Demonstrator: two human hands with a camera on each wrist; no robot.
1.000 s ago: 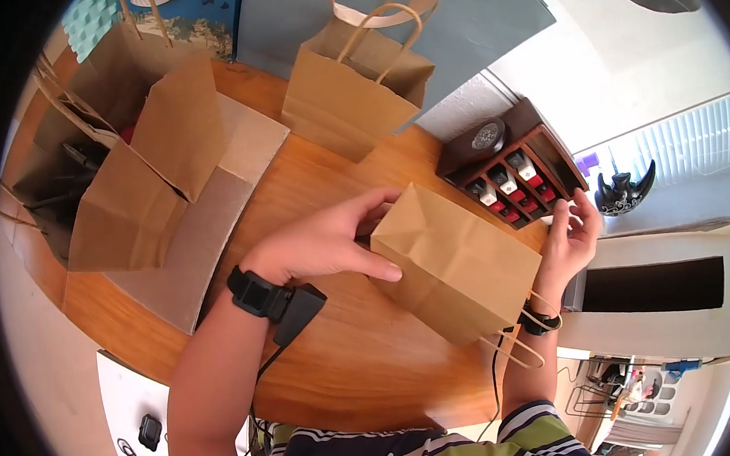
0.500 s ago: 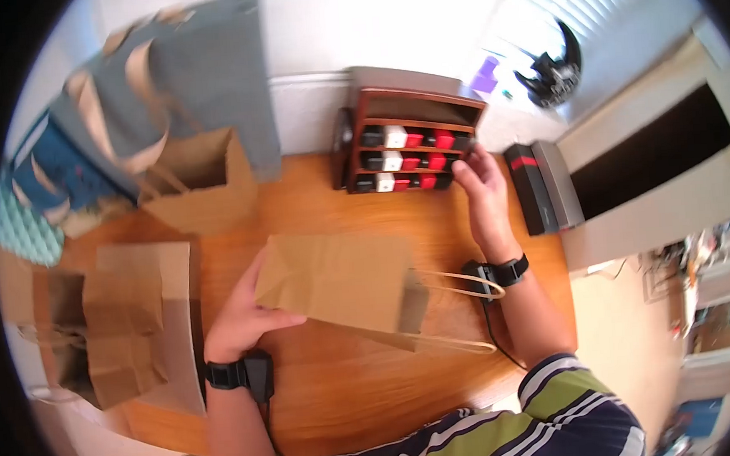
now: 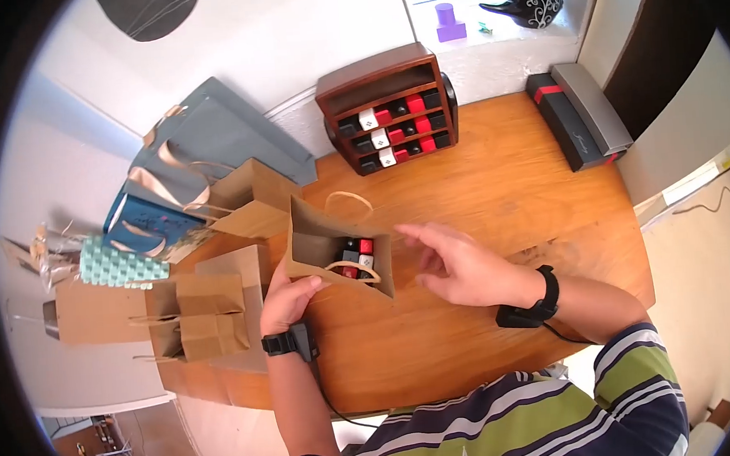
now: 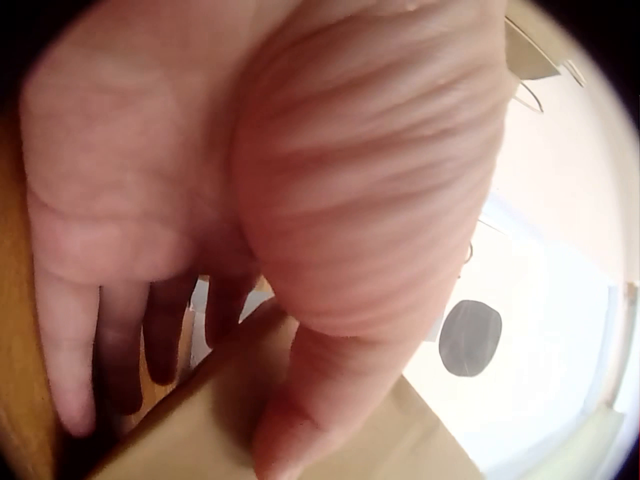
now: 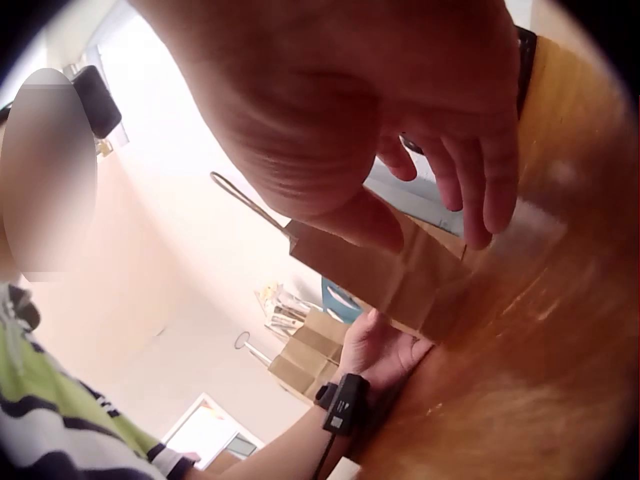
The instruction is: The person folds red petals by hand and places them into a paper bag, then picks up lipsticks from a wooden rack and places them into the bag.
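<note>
My left hand [image 3: 286, 304] grips a small brown paper bag [image 3: 309, 250] by its left side, with the thumb [image 4: 320, 400] on one face and the fingers behind. The bag's mouth faces up, and its twisted-paper handles stick out at the rim. Inside sit several small red, black and white blocks [image 3: 360, 258]. My right hand [image 3: 468, 268] hovers just right of the bag with its fingers loosely bent and nothing in them. In the right wrist view that hand is above the bag [image 5: 375, 275], thumb overlapping it.
A dark wooden rack [image 3: 372, 75] with rows of similar blocks stands at the back. Left are another brown bag [image 3: 254, 197], a grey bag [image 3: 234, 136], a blue bag [image 3: 143, 225] and an open brown bag [image 3: 212, 321] on cardboard. Dark boxes [image 3: 576, 131] lie at back right.
The paper bag has turned from lying sideways to mouth-up, so the blocks inside show. My right hand has come from the rack to beside the bag. The head view has swung round.
</note>
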